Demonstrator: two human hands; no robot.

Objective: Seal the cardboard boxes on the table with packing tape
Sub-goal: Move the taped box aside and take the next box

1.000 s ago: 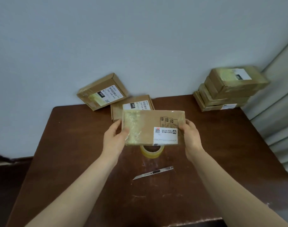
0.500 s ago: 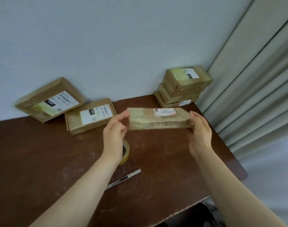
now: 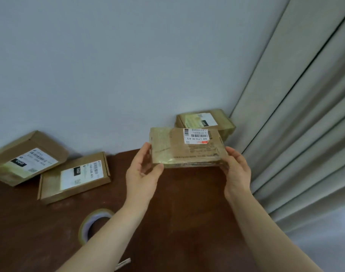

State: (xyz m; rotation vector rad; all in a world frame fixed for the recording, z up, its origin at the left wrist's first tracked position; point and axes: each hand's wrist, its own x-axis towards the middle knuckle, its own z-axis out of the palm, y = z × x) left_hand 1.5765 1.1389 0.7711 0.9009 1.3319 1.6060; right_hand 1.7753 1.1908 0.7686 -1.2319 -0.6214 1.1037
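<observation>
Carried rightward since a moment ago, the taped brown cardboard box with a white barcode label [image 3: 187,149] hangs above the dark wooden table [image 3: 187,213] — left hand [image 3: 142,173] clasping its left end, right hand [image 3: 236,173] its right end — just before the stacked boxes [image 3: 209,119].

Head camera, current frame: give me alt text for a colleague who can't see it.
The left hand and right hand grip a tape-covered, labelled box by its ends above the brown table, in front of a stack of boxes in the corner. At far left are a box against the wall and a flat box; a tape roll sits by the left forearm.
</observation>
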